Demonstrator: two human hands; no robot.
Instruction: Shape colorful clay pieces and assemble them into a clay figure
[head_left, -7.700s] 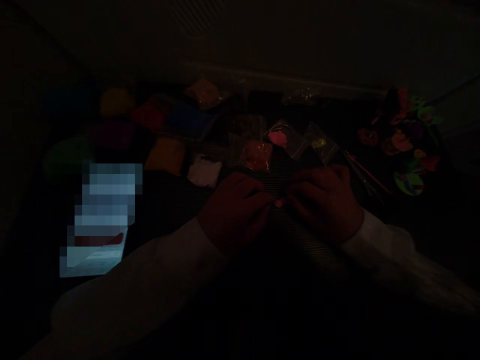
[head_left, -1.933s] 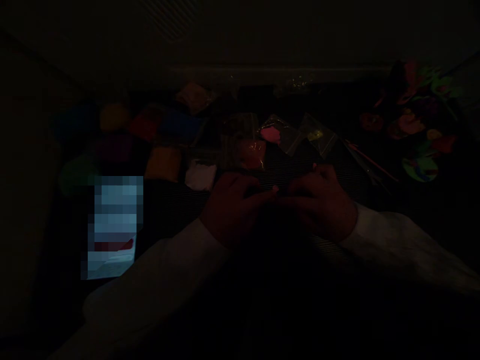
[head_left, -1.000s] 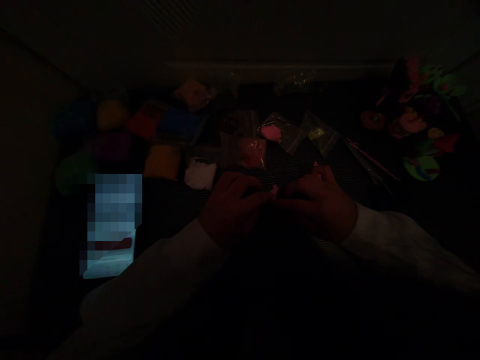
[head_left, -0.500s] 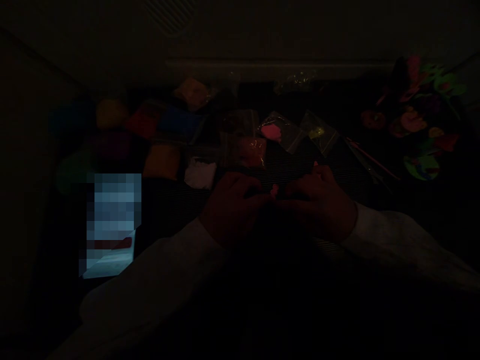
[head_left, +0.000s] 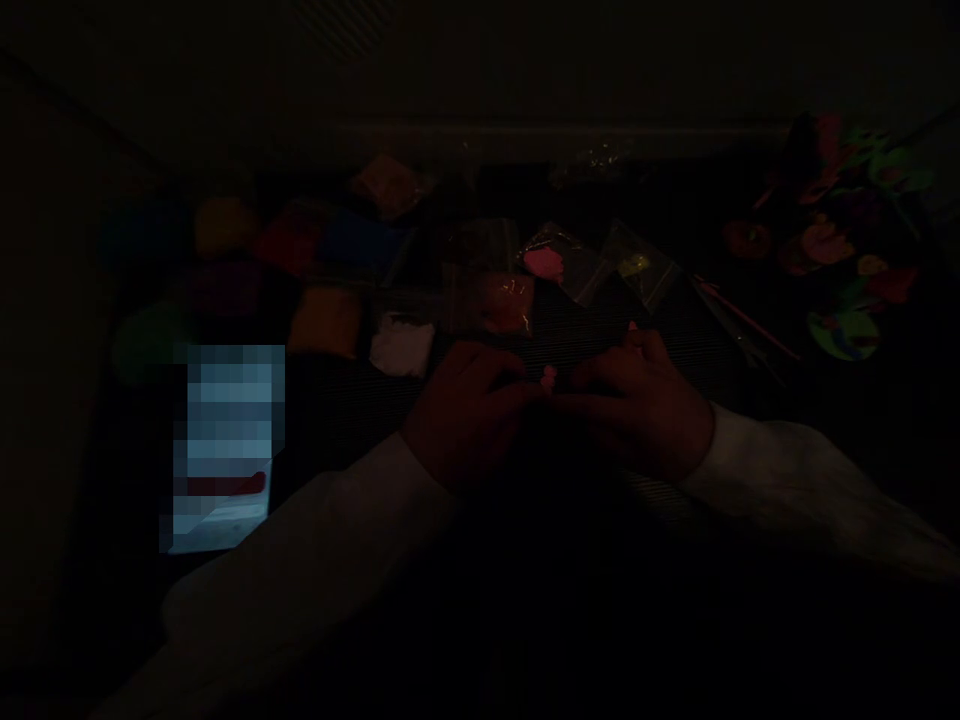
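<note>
1. The small pink piece point(head_left: 549, 377) lies between my hands, above the middle of the ribbed black mat point(head_left: 592, 340). I can't tell in this dim light whether it rests on the mat or is held just above it.
2. It looks light and soft, perhaps modelling clay or craft foam, though the material is hard to confirm. Something this small would probably dent or slip under a hard squeeze, so I'd hold it lightly by its edges, using only my fingertip pads.
3. My left grip point(head_left: 469, 415) and my right grip point(head_left: 641, 405) are drawn in close, with their fingers curled toward the pink piece from either side. It's too dark to tell whether either grip is pinching it or only lying beside it.
4. My forearms angle inward across the front edge of the mat, with the left sleeve point(head_left: 300, 540) and right sleeve point(head_left: 787, 480) both white.
5. Beyond the mat lie clear bags of coloured material, including a pink lump point(head_left: 544, 263) and a yellow one point(head_left: 634, 263). Off its far right corner is a heap of bright cut-out shapes point(head_left: 832, 240), and off its left end is a pixelated lit patch point(head_left: 229, 440).
</note>
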